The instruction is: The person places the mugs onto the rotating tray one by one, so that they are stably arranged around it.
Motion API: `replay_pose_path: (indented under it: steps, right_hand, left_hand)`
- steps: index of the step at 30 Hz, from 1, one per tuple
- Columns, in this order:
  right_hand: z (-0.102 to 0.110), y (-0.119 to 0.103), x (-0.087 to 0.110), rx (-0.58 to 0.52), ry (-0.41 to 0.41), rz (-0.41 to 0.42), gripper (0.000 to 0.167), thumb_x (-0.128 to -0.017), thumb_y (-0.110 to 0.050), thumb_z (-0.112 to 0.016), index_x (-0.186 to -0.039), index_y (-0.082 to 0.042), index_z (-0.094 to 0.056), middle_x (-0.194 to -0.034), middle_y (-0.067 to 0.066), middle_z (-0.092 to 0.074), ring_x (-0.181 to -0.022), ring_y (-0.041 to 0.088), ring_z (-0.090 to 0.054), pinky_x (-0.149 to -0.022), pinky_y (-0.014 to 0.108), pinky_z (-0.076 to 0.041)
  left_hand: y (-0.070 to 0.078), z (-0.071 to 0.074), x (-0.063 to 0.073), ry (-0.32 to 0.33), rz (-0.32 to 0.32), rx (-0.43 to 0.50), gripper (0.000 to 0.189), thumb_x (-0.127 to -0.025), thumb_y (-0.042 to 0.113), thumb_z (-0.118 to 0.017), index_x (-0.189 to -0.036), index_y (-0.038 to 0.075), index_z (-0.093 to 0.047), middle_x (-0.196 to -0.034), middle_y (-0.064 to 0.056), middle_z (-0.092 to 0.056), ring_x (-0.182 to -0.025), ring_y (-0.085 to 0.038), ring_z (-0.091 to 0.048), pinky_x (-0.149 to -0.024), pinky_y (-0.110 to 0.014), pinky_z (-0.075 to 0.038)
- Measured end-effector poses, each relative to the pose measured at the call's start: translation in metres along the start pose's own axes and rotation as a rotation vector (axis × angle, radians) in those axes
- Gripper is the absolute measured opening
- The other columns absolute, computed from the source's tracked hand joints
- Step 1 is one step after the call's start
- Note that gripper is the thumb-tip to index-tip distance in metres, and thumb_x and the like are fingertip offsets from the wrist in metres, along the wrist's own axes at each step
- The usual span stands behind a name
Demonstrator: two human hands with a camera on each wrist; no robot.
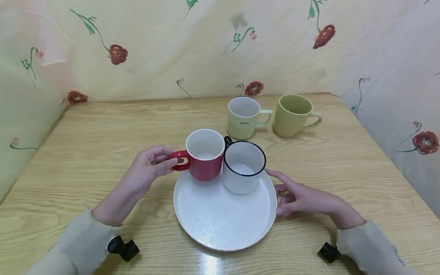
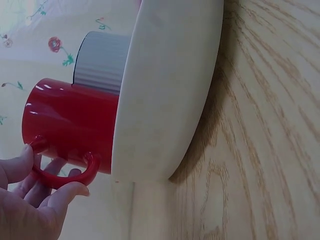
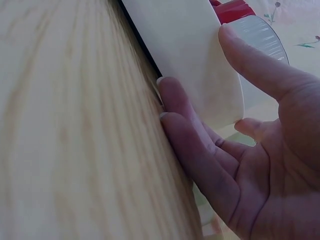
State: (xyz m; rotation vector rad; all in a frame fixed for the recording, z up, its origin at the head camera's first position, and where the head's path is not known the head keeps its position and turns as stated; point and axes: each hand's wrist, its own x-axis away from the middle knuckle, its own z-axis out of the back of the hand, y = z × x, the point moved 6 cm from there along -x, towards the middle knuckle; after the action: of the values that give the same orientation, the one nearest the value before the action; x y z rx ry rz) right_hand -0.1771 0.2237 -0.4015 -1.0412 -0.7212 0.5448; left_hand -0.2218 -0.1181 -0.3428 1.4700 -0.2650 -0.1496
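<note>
Lettering on the pale green mug [image 1: 238, 130] and right sleeve [image 1: 373, 248] is too small to read. The fingers of the left hand [image 1: 150, 163] pinch the red mug [image 1: 206, 172] by its handle, at the far left of the tray [image 1: 228, 228] beside the white mug [image 1: 239, 184]; those of the right hand [image 1: 301, 196], loosely spread, touch the tray.

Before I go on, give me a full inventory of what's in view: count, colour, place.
Red mug: 1, red with white inside, far left of the tray
White mug: 1, white with black rim and handle, right beside the red mug
Tray: 1, white, mid-table
Pale green mug: 1, behind the tray
Olive mug: 1, yellowish green, right of the pale green mug
Table: 1, light wood, under everything
Floral cloth: cream, red and green flowers, behind the table
Black devices: 2, at the wrists
Sleeves: 2, pale grey
Left hand: 1, holding the red mug's handle
Right hand: 1, at the tray's right edge
</note>
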Motion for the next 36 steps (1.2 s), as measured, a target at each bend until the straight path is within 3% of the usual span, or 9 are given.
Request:
replay_pose_path:
  steps: [5, 9, 13, 17, 25, 30, 36]
  right_hand:
    - [0.001, 0.001, 0.0, 0.0, 0.007, 0.016, 0.091, -0.09, -0.012, -0.067, -0.151, -0.012, 0.001, -0.131, 0.034, -0.051, -0.083, 0.015, -0.068, -0.063, 0.033, -0.058]
    - [0.001, 0.002, -0.001, -0.025, 0.001, 0.035, 0.096, -0.09, -0.009, -0.067, -0.152, -0.017, 0.005, -0.129, 0.034, -0.052, -0.076, 0.014, -0.066, -0.06, 0.029, -0.056]
    - [0.001, 0.003, -0.002, -0.025, -0.007, 0.03, 0.101, -0.09, -0.009, -0.067, -0.155, -0.021, 0.009, -0.13, 0.033, -0.05, -0.078, 0.013, -0.065, -0.061, 0.029, -0.056]
    - [0.002, 0.003, -0.002, -0.002, -0.003, 0.036, 0.097, -0.09, -0.01, -0.067, -0.154, -0.018, 0.004, -0.128, 0.032, -0.052, -0.079, 0.014, -0.066, -0.061, 0.03, -0.057]
    - [0.002, 0.003, -0.001, -0.006, 0.002, 0.04, 0.086, -0.09, -0.01, -0.067, -0.147, -0.012, -0.003, -0.128, 0.034, -0.052, -0.076, 0.014, -0.067, -0.061, 0.03, -0.056]
    - [0.002, 0.004, -0.001, -0.022, 0.002, 0.045, 0.079, -0.091, -0.01, -0.066, -0.142, -0.011, -0.005, -0.122, 0.028, -0.055, -0.078, 0.014, -0.067, -0.062, 0.031, -0.057]
    - [0.002, 0.006, -0.002, -0.023, 0.004, 0.054, 0.091, -0.091, -0.009, -0.066, -0.147, -0.015, 0.005, -0.11, 0.017, -0.057, -0.077, 0.013, -0.067, -0.06, 0.029, -0.056]
  left_hand:
    - [0.0, -0.002, -0.001, -0.012, -0.012, 0.007, 0.012, -0.091, 0.001, -0.062, -0.103, 0.002, -0.063, -0.089, 0.01, -0.071, -0.085, -0.002, -0.066, -0.078, -0.016, -0.055]
    - [0.0, -0.003, -0.001, -0.022, -0.017, 0.008, 0.012, -0.092, 0.0, -0.061, -0.103, 0.001, -0.063, -0.09, 0.009, -0.072, -0.086, -0.001, -0.066, -0.078, -0.016, -0.055]
    - [0.0, -0.003, -0.001, -0.028, -0.023, 0.004, 0.011, -0.092, 0.0, -0.061, -0.102, 0.003, -0.064, -0.089, 0.009, -0.072, -0.086, -0.001, -0.066, -0.078, -0.016, -0.055]
    - [-0.001, -0.003, -0.001, -0.029, -0.02, 0.002, 0.01, -0.091, 0.001, -0.062, -0.101, 0.004, -0.064, -0.091, 0.007, -0.072, -0.086, -0.002, -0.066, -0.078, -0.017, -0.055]
    - [-0.003, -0.006, -0.002, -0.03, -0.021, -0.018, 0.017, -0.091, 0.002, -0.063, -0.107, -0.004, -0.062, -0.094, 0.003, -0.073, -0.087, -0.003, -0.066, -0.079, -0.017, -0.055]
    - [-0.005, -0.009, -0.004, -0.046, -0.039, -0.028, 0.024, -0.092, 0.002, -0.062, -0.112, -0.009, -0.059, -0.095, 0.002, -0.074, -0.087, -0.002, -0.067, -0.08, -0.019, -0.056]
    - [-0.01, -0.011, -0.006, -0.052, -0.026, -0.041, 0.027, -0.092, 0.002, -0.061, -0.114, -0.013, -0.057, -0.098, -0.003, -0.074, -0.088, -0.003, -0.067, -0.081, -0.019, -0.056]
